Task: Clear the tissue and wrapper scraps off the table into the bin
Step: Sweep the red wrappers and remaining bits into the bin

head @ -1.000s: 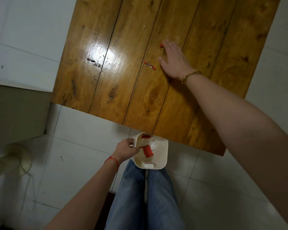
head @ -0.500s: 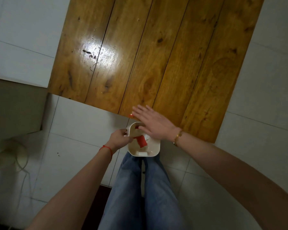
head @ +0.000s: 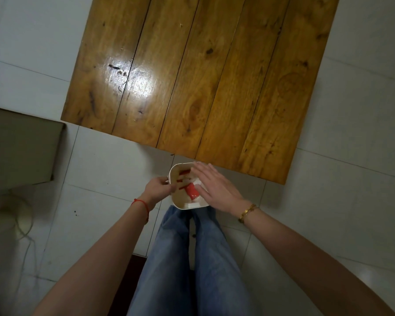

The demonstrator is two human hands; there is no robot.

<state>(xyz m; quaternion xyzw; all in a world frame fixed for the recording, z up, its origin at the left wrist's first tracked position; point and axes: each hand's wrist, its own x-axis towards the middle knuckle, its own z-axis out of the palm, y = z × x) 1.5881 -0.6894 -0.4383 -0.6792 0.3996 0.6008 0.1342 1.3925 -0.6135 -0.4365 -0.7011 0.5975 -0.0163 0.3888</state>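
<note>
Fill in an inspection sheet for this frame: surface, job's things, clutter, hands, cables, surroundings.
Surface: wooden table, glossy planks, no scraps seen on it.
Job's things: white bin held below the table's near edge; red wrapper scraps and white tissue inside.
Clutter: small dark specks on the floor tiles.
Hands: left hand grips the bin's rim; right hand open, flat over the bin.
Cables: thin cord on the floor at left.
Surroundings: pale fan base at left.

You see a honey-brown plank table [head: 192, 71] with dark knots. The white bin [head: 174, 172] holds red wrapper scraps [head: 190, 190] and white tissue [head: 192, 204], above blue jeans [head: 180, 258].
</note>
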